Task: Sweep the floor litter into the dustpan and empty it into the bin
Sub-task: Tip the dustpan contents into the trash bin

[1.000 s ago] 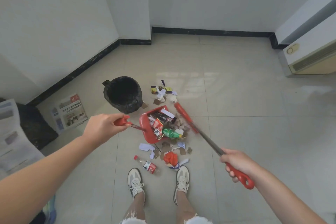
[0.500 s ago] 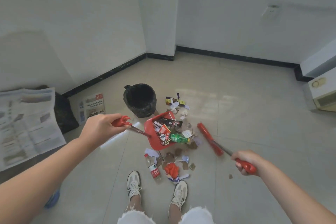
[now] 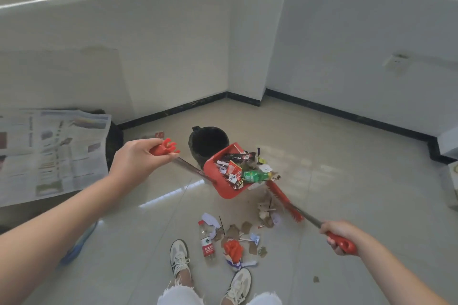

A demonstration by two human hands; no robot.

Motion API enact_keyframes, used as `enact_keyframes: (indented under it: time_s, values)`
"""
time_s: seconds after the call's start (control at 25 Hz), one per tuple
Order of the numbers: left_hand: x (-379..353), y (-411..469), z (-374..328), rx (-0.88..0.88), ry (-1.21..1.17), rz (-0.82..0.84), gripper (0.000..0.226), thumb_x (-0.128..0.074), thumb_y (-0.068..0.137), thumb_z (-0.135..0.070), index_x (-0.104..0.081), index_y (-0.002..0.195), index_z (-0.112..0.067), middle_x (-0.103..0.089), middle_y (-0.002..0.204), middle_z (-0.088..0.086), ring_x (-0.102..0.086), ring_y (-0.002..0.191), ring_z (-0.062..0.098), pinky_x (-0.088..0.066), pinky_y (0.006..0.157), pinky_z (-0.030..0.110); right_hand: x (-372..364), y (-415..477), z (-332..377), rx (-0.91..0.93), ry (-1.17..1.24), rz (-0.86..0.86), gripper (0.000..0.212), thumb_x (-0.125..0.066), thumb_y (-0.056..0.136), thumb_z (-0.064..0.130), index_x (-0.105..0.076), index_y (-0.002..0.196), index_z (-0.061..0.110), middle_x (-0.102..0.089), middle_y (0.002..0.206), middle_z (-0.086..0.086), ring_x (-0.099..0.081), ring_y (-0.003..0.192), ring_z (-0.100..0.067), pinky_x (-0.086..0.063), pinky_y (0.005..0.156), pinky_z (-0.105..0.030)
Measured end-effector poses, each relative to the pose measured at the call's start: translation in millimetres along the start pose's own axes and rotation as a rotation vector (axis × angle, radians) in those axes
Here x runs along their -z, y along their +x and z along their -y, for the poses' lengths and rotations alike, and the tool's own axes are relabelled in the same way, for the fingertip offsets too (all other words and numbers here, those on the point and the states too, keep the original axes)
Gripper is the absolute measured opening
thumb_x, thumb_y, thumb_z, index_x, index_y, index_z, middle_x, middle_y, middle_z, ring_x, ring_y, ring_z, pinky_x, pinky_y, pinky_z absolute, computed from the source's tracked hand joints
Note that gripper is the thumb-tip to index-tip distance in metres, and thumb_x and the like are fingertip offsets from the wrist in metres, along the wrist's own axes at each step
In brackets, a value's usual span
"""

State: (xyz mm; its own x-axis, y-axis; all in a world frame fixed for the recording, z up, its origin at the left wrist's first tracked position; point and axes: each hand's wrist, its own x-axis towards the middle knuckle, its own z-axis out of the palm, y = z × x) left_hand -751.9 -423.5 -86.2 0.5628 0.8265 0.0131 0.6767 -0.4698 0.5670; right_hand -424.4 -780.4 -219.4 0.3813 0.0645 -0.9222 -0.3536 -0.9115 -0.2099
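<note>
One red dustpan (image 3: 224, 192), heaped with wrappers (image 3: 235, 171), beside black bin (image 3: 196, 146)

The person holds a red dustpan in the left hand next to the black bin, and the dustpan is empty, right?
Not quite. The dustpan, whose handle the left hand grips, is not empty: it is piled with wrappers and a green bottle, as the head view shows. The rest holds: the dustpan is red and is next to the black bin.
</note>
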Motion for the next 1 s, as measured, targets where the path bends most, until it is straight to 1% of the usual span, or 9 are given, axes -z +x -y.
enact_keyframes:
  time_s: [0.16,0.32,0.4,0.48,0.56,0.64,0.72,0.84,1.0]
  values:
    - [14,-15,2,0.136,-0.26,-0.105,0.025,-0.081,0.073,-0.046,-0.073,0.076,-0.022,-0.06,0.059,-0.002,-0.046,0.057,0.008,-0.034,0.059,0.029,-6,1,19,-0.018,-0.039,0.004,0.023,-0.051,0.09,0.005,-0.043,0.068,0.007,-0.042,0.035,-0.007,-0.032,0.02,-0.011,-0.027,0.03,-0.008]
    - [22,-27,9,0.302,-0.52,-0.219,0.016,-0.081,0.077,-0.027,-0.073,0.075,-0.014,-0.052,0.052,-0.01,-0.038,0.043,0.001,-0.03,0.053,0.026,-15,6,15,-0.032,-0.116,0.001,0.024,-0.054,0.088,0.008,-0.045,0.066,0.008,-0.044,0.037,-0.007,-0.034,0.023,-0.012,-0.028,0.032,-0.01]
    - [19,-32,18,0.389,-0.559,-0.275,0.015,-0.081,0.078,-0.027,-0.073,0.075,-0.015,-0.053,0.051,-0.01,-0.037,0.039,0.001,-0.03,0.053,0.025,-19,8,13,-0.032,-0.146,-0.003,0.02,-0.053,0.088,0.008,-0.047,0.068,0.008,-0.044,0.038,-0.007,-0.035,0.024,-0.013,-0.028,0.034,-0.01]
    - [14,-34,27,0.467,-0.563,-0.303,0.017,-0.08,0.078,-0.03,-0.073,0.072,-0.016,-0.045,0.039,-0.014,-0.035,0.036,0.002,-0.029,0.053,0.025,-22,7,11,-0.018,-0.165,-0.002,0.012,-0.053,0.087,0.007,-0.049,0.075,0.007,-0.043,0.04,-0.008,-0.034,0.027,-0.014,-0.028,0.036,-0.01]
    - [9,-34,39,0.526,-0.582,-0.316,0.022,-0.08,0.077,-0.034,-0.073,0.068,-0.016,-0.039,0.036,-0.013,-0.033,0.04,0.006,-0.028,0.053,0.026,-24,6,13,-0.002,-0.181,0.013,0.008,-0.053,0.086,0.006,-0.05,0.079,0.006,-0.044,0.04,-0.009,-0.033,0.029,-0.013,-0.028,0.037,-0.01]
    - [4,-34,53,0.599,-0.6,-0.351,0.025,-0.081,0.074,-0.04,-0.074,0.066,-0.018,-0.037,0.043,-0.003,-0.032,0.048,0.019,-0.028,0.052,0.026,-25,2,17,-0.006,-0.209,0.032,0.007,-0.054,0.086,0.006,-0.052,0.079,0.005,-0.044,0.04,-0.01,-0.033,0.028,-0.013,-0.028,0.038,-0.01]
    - [1,-35,67,0.671,-0.618,-0.382,0.026,-0.08,0.074,-0.042,-0.075,0.07,-0.016,-0.036,0.051,0.007,-0.031,0.049,0.02,-0.029,0.051,0.026,-29,-2,22,0.007,-0.233,0.051,0.003,-0.053,0.086,0.005,-0.056,0.085,0.005,-0.043,0.04,-0.01,-0.034,0.029,-0.013,-0.028,0.039,-0.009]
    - [0,-32,80,0.758,-0.679,-0.416,0.028,-0.08,0.075,-0.038,-0.074,0.078,-0.011,-0.039,0.054,0.008,-0.032,0.046,0.021,-0.03,0.05,0.026,-39,-2,31,0.061,-0.336,0.034,0.015,-0.055,0.084,0.002,-0.063,0.097,-0.003,-0.046,0.039,-0.011,-0.037,0.028,-0.015,-0.029,0.037,-0.01]
    - [-1,-17,93,0.914,-0.789,-0.465,0.034,-0.081,0.072,-0.039,-0.073,0.079,-0.008,-0.04,0.055,0.007,-0.033,0.046,0.018,-0.031,0.051,0.025,-56,-3,48,0.081,-0.413,0.038,0.008,-0.058,0.082,0.001,-0.064,0.087,0.0,-0.048,0.039,-0.011,-0.04,0.027,-0.016,-0.029,0.036,-0.011]
